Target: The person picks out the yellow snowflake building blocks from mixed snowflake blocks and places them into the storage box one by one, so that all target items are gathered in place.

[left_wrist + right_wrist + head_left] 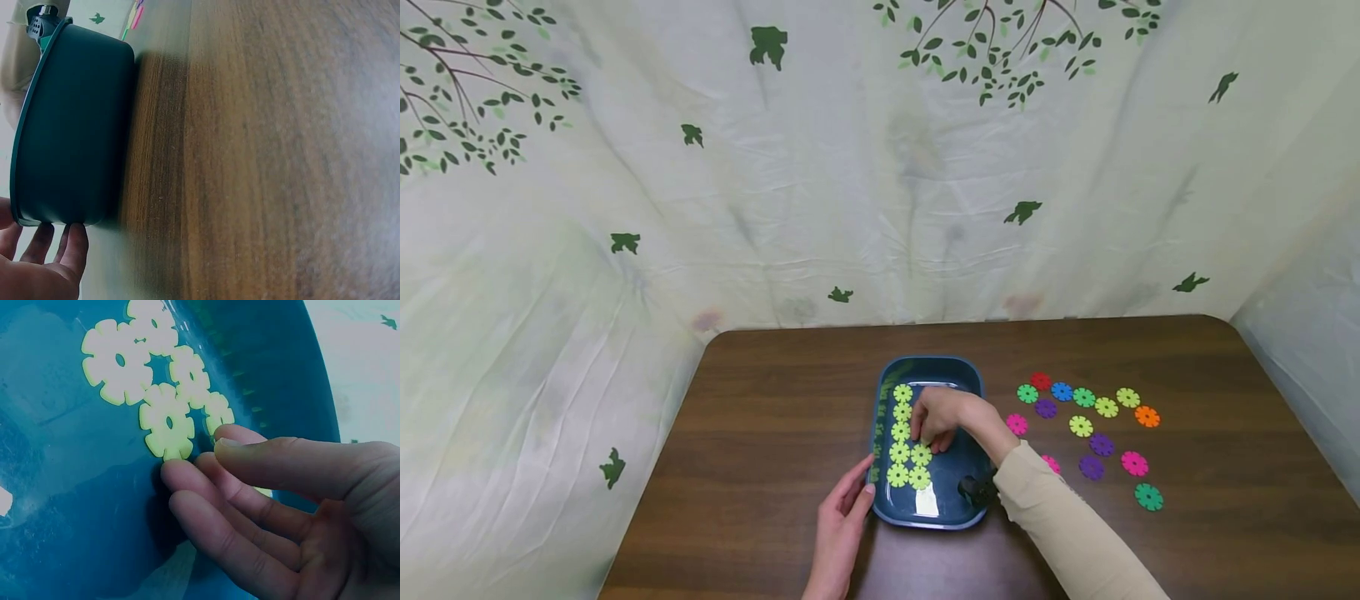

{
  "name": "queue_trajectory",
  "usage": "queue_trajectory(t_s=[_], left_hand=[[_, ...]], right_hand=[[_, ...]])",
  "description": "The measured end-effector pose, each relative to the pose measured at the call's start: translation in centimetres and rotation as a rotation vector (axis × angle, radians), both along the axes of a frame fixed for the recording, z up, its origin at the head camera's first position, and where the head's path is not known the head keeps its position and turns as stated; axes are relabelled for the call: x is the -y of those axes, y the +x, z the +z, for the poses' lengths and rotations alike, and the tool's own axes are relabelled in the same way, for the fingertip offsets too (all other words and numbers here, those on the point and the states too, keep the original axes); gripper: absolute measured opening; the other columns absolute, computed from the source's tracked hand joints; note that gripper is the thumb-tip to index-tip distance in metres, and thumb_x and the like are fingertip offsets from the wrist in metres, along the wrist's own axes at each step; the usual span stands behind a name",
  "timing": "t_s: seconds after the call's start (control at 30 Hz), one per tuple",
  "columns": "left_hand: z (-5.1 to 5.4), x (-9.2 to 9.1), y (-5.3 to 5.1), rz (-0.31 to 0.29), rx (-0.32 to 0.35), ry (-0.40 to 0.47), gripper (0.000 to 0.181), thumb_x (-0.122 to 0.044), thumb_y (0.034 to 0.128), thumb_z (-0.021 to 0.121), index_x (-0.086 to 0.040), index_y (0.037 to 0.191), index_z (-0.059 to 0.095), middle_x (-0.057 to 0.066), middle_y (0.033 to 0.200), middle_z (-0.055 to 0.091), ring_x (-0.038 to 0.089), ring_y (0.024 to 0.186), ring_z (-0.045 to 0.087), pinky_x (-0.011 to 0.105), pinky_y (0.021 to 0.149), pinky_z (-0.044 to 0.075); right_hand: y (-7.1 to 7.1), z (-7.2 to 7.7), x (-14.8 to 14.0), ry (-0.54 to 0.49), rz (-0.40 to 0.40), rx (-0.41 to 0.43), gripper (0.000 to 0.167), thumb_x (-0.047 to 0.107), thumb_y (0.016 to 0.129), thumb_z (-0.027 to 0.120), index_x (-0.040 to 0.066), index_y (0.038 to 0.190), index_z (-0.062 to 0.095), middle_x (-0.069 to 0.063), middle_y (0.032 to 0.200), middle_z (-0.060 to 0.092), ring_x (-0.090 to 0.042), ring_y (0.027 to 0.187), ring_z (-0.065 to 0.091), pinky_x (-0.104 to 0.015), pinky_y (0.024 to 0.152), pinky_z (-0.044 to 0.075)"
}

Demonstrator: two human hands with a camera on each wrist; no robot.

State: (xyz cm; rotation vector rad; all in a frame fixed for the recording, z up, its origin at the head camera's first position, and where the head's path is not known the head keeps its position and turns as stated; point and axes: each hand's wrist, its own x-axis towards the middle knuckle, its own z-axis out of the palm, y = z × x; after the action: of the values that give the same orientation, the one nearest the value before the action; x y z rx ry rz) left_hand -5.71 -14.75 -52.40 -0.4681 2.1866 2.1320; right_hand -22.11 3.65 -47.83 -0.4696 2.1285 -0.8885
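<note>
A blue tray (928, 518) with rounded corners is placed upright on a brown wooden table (760, 450), just below the centre of the frame. Inside it, toward its left side, yellow-green notched discs (898, 452) are laid flat: five in a column along the left, and two beside the lower end of that column. Whether more are covered by the hand cannot be told.

The right hand (946, 414) is held over the middle of the tray, reaching in from the lower right. Its fingers are loosely bent; in the right wrist view a fingertip is seen at the edge of one disc, and nothing is seen grasped. The arm is covered by a beige sleeve (1067, 525), and a black device (976, 490) is worn at the wrist.

The left hand (842, 517), at the bottom centre, is rested against the tray's left side. In the left wrist view its fingertips are set against the outer wall, slightly bent, unclenched.

Right of centre, loose coloured discs (1101, 444) are scattered on the table: red, blue, green, yellow, orange, purple and pink. Behind the table, a pale cloth (865, 183) printed with green leaves is hung.
</note>
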Motion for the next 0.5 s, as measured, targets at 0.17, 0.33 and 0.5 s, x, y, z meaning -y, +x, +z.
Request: queue_trajectory(t_s=[0.17, 0.33, 0.5], left_hand=[[-0.1, 0.0, 0.0, 0.004, -0.01, 0.021, 0.038, -0.008, 0.098, 0.057, -0.013, 0.135, 0.061, 0.01, 0.144, 0.05, 0.028, 0.135, 0.043, 0.043, 0.107, 0.038], [-0.2, 0.0, 0.0, 0.004, -0.012, 0.021, 0.038, -0.008, 0.0982, 0.057, -0.013, 0.135, 0.06, 0.011, 0.144, 0.05, 0.029, 0.135, 0.043, 0.043, 0.107, 0.038], [-0.2, -0.1, 0.0, 0.006, -0.002, 0.017, 0.038, -0.008, 0.0984, 0.056, -0.012, 0.136, 0.06, 0.011, 0.145, 0.049, 0.03, 0.136, 0.041, 0.044, 0.108, 0.037]], right_hand=[[0.2, 0.3, -0.2, -0.029, -0.023, -0.031, 0.01, -0.005, 0.088, 0.066, 0.002, 0.093, 0.072, -0.013, 0.079, 0.068, -0.025, 0.064, 0.068, -0.034, 0.059, 0.059], [0.4, 0.8, -0.6, -0.083, -0.052, -0.091, 0.011, -0.006, 0.087, 0.065, 0.0, 0.095, 0.07, -0.013, 0.077, 0.067, -0.026, 0.063, 0.069, -0.034, 0.057, 0.059], [0.6, 1.1, -0.9, -0.125, -0.056, -0.128, 0.019, -0.002, 0.089, 0.065, 0.0, 0.108, 0.069, -0.007, 0.08, 0.067, -0.022, 0.066, 0.067, -0.031, 0.061, 0.058]])
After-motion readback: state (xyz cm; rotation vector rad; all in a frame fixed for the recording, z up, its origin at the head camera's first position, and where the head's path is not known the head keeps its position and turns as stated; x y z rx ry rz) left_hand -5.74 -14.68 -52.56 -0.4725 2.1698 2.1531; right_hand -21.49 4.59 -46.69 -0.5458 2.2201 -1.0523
